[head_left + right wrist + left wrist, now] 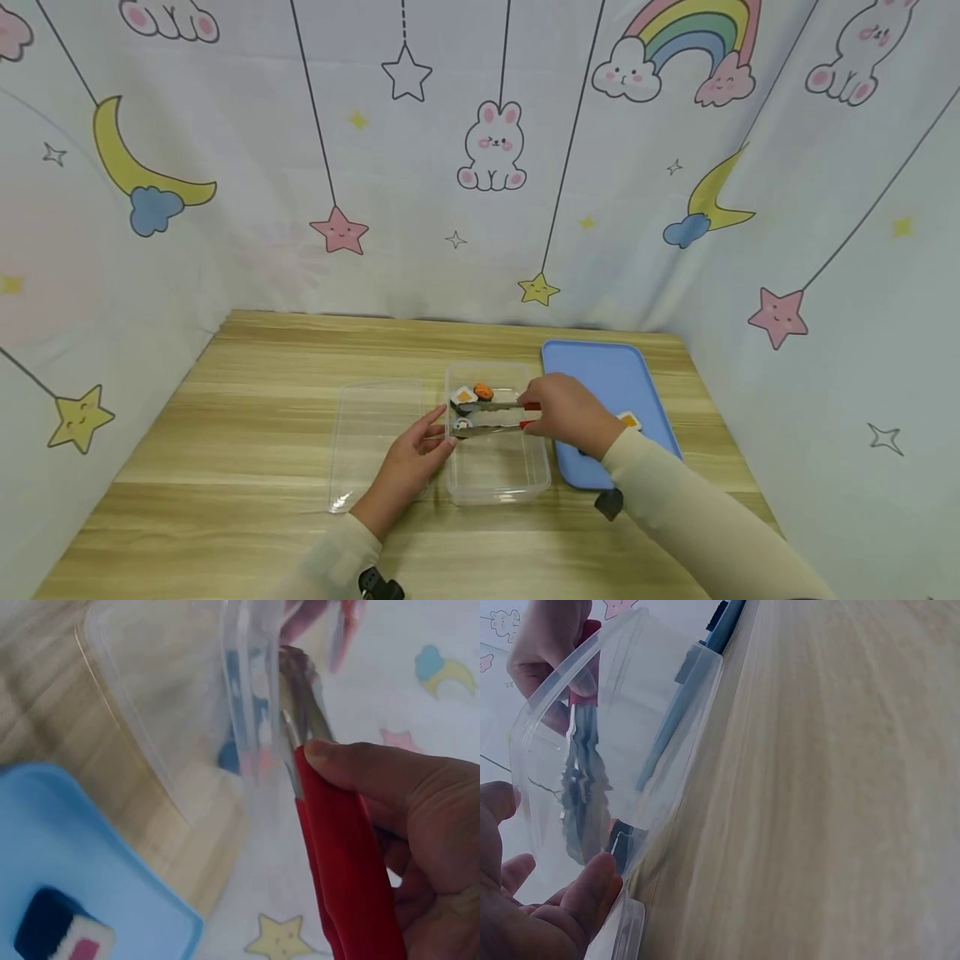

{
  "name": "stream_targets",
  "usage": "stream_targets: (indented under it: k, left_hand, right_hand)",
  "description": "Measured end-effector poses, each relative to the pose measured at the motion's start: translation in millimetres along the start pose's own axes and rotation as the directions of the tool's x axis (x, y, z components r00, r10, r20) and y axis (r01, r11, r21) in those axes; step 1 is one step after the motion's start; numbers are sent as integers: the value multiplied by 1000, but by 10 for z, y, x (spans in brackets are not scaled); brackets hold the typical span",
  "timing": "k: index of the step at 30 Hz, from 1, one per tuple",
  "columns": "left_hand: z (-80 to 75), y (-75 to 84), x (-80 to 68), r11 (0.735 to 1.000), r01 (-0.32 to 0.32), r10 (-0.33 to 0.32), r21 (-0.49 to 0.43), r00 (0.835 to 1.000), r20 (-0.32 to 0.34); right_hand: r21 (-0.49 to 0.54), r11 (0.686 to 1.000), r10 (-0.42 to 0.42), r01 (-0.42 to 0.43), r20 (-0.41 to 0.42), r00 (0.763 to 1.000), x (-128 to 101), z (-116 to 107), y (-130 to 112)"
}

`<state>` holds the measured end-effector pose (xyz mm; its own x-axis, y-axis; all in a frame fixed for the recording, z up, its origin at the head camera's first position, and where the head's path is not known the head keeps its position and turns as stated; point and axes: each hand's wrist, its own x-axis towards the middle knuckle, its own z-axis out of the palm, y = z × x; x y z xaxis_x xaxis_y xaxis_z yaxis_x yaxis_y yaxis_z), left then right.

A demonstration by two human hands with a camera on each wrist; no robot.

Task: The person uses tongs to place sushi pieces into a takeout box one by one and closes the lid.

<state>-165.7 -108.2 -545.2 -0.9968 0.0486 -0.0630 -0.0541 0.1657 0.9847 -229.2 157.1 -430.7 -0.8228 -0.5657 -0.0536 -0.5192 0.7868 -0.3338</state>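
Note:
My right hand grips red-handled metal tongs, whose arms reach left into a clear plastic container. In the container's far end lie toy sushi pieces, one orange-topped, right by the tong tips. I cannot tell whether the tips pinch one. My left hand holds the container's left wall; in the left wrist view its thumb and fingers sit against the clear wall. The right wrist view shows my right hand's thumb on the red handle.
A clear lid lies flat left of the container. A blue tray sits right of it, with another toy sushi piece, also in the right wrist view. Printed curtains wall in the wooden table on three sides.

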Motion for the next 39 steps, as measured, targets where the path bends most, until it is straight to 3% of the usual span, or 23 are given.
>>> stream_targets:
  k: [6,12,19,24,29,39]
  left_hand:
    - [-1,3,-12,1000,16,-16,4,1000,1]
    - [-7,-1,9,1000,23,-23,-6,1000,1]
    - [-5,12,4,999,31,-31,-11,1000,-2]
    - [4,18,5,999,34,-34,-13,999,-1]
    - [7,43,-5,1000,27,-27,0,1000,-2]
    - [19,35,-3,999,30,-30,-20,1000,-7]
  right_hand:
    - [-15,1000,20,-22,-148,989,-209,-255,236]
    - [58,982,189,-180,-229,955,-625,-502,746]
    - [62,918,396,-391,-164,904,-1250,-613,1240]
    - [52,877,481,-478,-98,871,-1588,-565,1432]
    - [58,871,492,-489,-88,866,-1700,-500,1508]
    - [40,875,483,-482,-118,868,-1701,-402,1569]
